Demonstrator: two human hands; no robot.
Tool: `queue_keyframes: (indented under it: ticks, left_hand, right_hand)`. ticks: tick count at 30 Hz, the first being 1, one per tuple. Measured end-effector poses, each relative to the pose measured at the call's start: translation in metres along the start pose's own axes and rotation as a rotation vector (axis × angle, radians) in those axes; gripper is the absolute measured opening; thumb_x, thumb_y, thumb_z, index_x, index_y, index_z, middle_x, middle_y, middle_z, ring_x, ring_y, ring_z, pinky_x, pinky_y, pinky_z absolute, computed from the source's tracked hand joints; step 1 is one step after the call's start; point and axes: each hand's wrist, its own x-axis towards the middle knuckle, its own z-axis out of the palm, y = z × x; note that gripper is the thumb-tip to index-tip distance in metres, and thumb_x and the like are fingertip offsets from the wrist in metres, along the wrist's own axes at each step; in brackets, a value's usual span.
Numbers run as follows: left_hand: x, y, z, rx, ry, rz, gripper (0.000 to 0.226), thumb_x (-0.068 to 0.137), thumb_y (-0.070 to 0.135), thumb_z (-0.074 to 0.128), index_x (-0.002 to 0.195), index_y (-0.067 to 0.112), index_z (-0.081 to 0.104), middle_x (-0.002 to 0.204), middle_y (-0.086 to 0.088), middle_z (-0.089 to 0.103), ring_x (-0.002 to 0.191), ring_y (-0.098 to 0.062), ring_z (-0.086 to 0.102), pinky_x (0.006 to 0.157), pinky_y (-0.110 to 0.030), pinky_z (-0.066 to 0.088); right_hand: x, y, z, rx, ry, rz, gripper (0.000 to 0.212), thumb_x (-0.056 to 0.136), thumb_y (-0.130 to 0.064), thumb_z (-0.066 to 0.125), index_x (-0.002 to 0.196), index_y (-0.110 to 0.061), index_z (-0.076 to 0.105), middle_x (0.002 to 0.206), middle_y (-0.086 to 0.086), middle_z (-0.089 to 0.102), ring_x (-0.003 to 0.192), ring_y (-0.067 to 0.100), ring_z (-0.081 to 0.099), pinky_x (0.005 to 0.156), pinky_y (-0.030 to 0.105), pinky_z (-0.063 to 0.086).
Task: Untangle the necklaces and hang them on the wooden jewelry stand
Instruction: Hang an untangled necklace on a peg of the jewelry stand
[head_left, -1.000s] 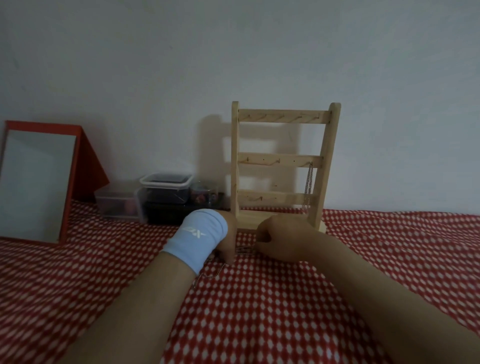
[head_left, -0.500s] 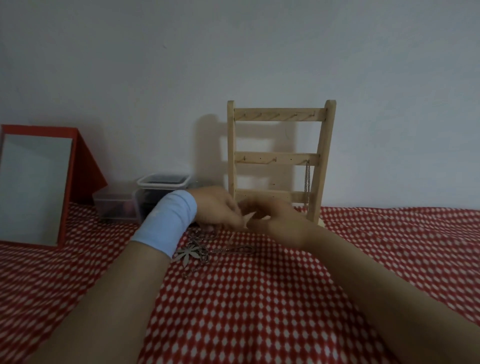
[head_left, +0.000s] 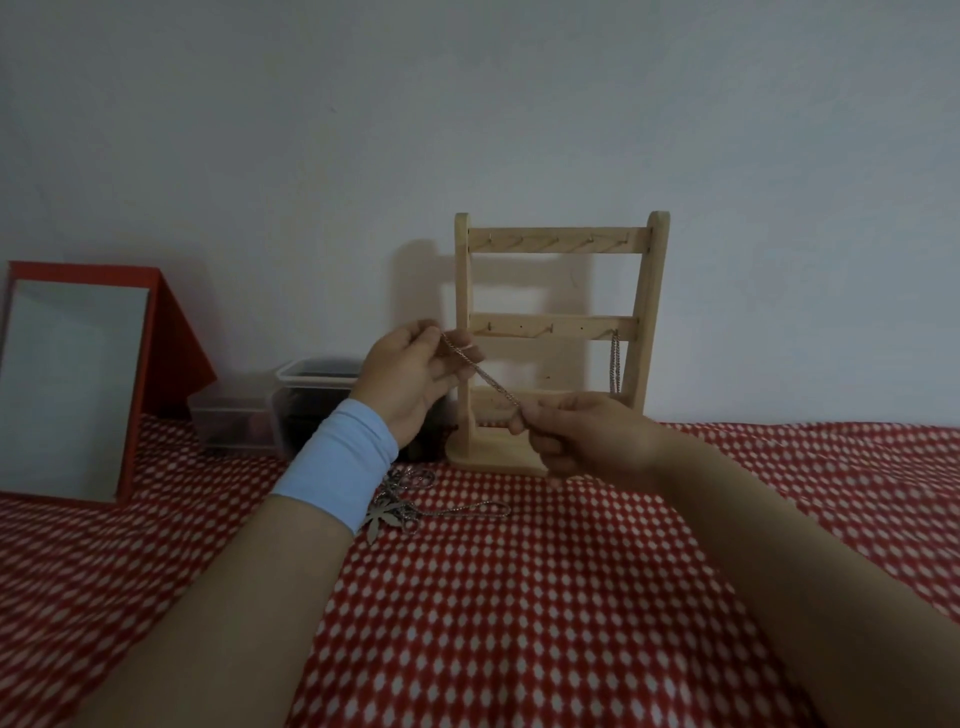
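A thin silver chain necklace (head_left: 480, 373) stretches taut between my two hands in front of the wooden jewelry stand (head_left: 558, 332). My left hand (head_left: 410, 382), with a light blue wristband, pinches its upper end. My right hand (head_left: 587, 436) pinches the lower end near the stand's base. The stand has three rails with small hooks; one chain (head_left: 615, 364) hangs from the right end of the middle rail. A tangle of necklaces with a leaf pendant (head_left: 395, 512) lies on the red patterned cloth below my left wrist.
A red-framed mirror (head_left: 78, 389) leans at the left. Clear plastic boxes (head_left: 291, 410) stand by the wall to the left of the stand. The red-and-white cloth (head_left: 519, 597) covers the whole surface; a white wall is behind.
Both hands rose from the cloth with one chain and pulled apart, stretching it taut. The leaf pendant pile, hidden under my hands a second ago, now lies exposed.
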Motion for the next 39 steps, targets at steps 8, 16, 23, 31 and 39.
queue_keyframes:
  ticks: [8,16,23,31,39]
  left_hand:
    - [0.002,-0.021,0.002,0.815,-0.19,0.002,0.01,0.095,0.023,0.054,0.093,0.023,0.064,0.066,0.006,0.052,0.059,-0.012,0.048,0.064,-0.03,0.042]
    - [-0.015,-0.015,0.006,1.257,-0.547,-0.147,0.022,0.095,0.037,0.057,0.086,0.027,0.074,0.07,0.015,0.059,0.072,-0.005,0.053,0.07,-0.021,0.041]
    - [-0.005,-0.004,-0.003,1.089,-0.364,-0.103,0.033,0.099,0.037,0.048,0.101,0.016,0.073,0.111,0.001,0.068,0.108,-0.017,0.059,0.101,-0.034,0.041]
    - [0.023,0.016,0.003,1.001,-0.122,0.082,0.033,0.099,0.027,0.047,0.076,0.011,0.065,0.072,0.002,0.071,0.056,-0.011,0.063,0.066,-0.026,0.048]
    - [0.038,0.012,0.02,1.202,0.286,0.303,0.043,0.089,0.046,0.053,0.059,0.017,0.066,0.063,0.004,0.069,0.064,-0.018,0.065,0.066,-0.028,0.051]
  right_hand:
    - [-0.006,-0.012,-0.001,-0.438,0.159,0.021,0.033,0.107,-0.034,0.047,0.089,-0.016,0.069,0.062,-0.009,0.046,0.046,0.005,0.037,0.046,0.021,0.029]
    - [-0.007,-0.016,0.007,-0.841,0.292,-0.096,0.028,0.102,-0.028,0.051,0.077,-0.029,0.064,0.081,-0.004,0.065,0.075,0.014,0.059,0.065,0.027,0.042]
    - [-0.009,-0.023,0.001,-0.819,0.517,-0.244,0.025,0.105,-0.026,0.048,0.085,-0.024,0.063,0.078,-0.011,0.06,0.069,0.003,0.053,0.059,0.019,0.036]
    - [0.005,-0.037,-0.014,-0.924,0.833,-0.415,0.026,0.105,-0.027,0.051,0.099,-0.01,0.069,0.084,0.002,0.066,0.075,0.017,0.06,0.068,0.033,0.05]
    - [0.029,-0.064,-0.019,-0.928,1.011,-0.176,0.042,0.105,-0.036,0.052,0.078,-0.007,0.063,0.074,0.008,0.063,0.071,0.028,0.064,0.065,0.039,0.056]
